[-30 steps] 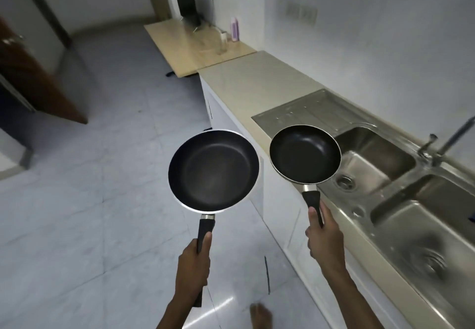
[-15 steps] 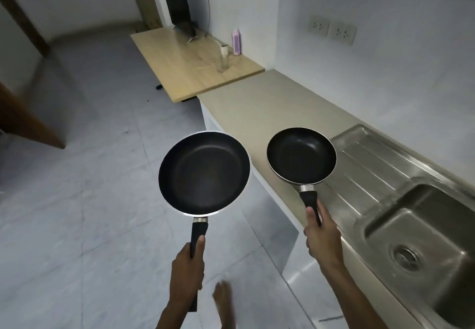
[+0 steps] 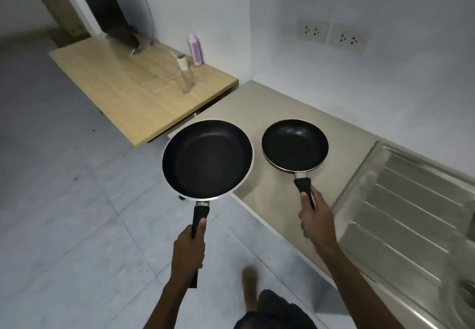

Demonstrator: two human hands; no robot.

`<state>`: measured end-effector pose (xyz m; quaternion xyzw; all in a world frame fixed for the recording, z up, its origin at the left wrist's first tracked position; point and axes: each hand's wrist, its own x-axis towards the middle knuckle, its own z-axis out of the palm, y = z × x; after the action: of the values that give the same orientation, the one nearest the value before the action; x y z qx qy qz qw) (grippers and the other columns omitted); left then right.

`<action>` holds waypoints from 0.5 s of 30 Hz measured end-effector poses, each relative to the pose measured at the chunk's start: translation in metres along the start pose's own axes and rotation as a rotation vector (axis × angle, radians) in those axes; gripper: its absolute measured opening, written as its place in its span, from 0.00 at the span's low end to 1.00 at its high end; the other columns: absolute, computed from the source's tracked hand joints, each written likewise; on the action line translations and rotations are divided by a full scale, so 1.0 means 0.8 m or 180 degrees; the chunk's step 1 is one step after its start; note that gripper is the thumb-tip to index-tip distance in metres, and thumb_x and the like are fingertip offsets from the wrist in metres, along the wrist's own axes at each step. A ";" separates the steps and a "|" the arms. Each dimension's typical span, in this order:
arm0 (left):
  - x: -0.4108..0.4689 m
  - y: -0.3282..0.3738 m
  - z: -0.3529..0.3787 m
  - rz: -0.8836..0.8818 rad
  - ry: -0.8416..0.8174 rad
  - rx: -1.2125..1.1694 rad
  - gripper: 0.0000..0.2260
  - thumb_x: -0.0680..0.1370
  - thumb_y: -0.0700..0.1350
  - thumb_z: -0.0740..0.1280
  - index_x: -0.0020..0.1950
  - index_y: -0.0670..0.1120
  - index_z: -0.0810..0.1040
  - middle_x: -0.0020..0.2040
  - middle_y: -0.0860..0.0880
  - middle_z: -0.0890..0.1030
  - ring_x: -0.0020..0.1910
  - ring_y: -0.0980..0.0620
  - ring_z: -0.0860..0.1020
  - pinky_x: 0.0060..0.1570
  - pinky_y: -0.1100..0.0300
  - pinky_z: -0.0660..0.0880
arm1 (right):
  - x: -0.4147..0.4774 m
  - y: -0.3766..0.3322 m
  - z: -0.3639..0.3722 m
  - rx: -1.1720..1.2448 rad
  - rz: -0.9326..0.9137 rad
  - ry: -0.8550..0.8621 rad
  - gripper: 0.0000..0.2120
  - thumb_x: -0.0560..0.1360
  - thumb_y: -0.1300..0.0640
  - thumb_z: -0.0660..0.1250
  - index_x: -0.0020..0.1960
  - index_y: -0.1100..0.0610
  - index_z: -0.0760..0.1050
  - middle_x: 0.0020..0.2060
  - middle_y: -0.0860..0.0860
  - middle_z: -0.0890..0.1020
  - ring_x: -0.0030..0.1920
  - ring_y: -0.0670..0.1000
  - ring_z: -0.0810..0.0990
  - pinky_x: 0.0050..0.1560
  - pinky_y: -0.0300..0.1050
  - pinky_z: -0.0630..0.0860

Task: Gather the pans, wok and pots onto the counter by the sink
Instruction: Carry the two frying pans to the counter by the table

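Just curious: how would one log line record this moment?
left hand: grips large pan | right hand: grips small pan over counter

Two black frying pans held out at the edge of a beige counter (image 3: pixel 270 105).

The left hand (image 3: pixel 189 249) grips the handle of the large pan (image 3: pixel 207 158) at mid-frame; the pan hangs over the tiled floor (image 3: pixel 77 213), its right rim overlapping the counter's edge. The right hand (image 3: pixel 317 222) holds the handle of the small pan (image 3: pixel 295 145) just to the right, over the counter; it may be resting on the surface, but the angle does not settle that. A steel drainboard (image 3: pixel 411 200) fills the right edge. At upper left, a wooden table (image 3: pixel 123 97) carries a dark monitor (image 3: pixel 108 12), a pink bottle (image 3: pixel 195 50) and a clear bottle (image 3: pixel 186 79). Two wall sockets (image 3: pixel 331 34) sit at upper right.
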<state>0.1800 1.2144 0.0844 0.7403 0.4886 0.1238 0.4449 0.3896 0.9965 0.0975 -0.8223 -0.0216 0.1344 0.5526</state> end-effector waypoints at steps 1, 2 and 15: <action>0.036 0.007 0.003 0.0030 -0.0060 0.0030 0.27 0.78 0.66 0.59 0.38 0.43 0.74 0.26 0.47 0.76 0.23 0.52 0.76 0.21 0.63 0.73 | 0.023 -0.005 0.020 -0.0022 0.0014 0.0068 0.17 0.82 0.44 0.60 0.70 0.45 0.70 0.31 0.52 0.78 0.23 0.44 0.73 0.22 0.38 0.70; 0.070 0.013 0.007 0.0047 -0.0113 0.0068 0.27 0.79 0.66 0.59 0.38 0.43 0.74 0.26 0.48 0.76 0.23 0.52 0.76 0.21 0.63 0.73 | 0.045 -0.009 0.039 -0.0043 0.0035 0.0129 0.17 0.82 0.44 0.60 0.70 0.45 0.70 0.31 0.52 0.79 0.23 0.44 0.74 0.22 0.38 0.71; 0.427 0.128 0.018 0.0419 -0.0782 0.0514 0.29 0.78 0.66 0.57 0.40 0.40 0.75 0.28 0.45 0.77 0.23 0.53 0.76 0.21 0.64 0.71 | 0.252 -0.077 0.206 -0.0107 0.0645 0.0576 0.20 0.83 0.45 0.57 0.73 0.46 0.67 0.42 0.52 0.82 0.41 0.57 0.83 0.45 0.57 0.83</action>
<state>0.4199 1.4785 0.0698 0.8137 0.3892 0.0215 0.4313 0.5504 1.2066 0.0555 -0.8381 0.1092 0.1144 0.5220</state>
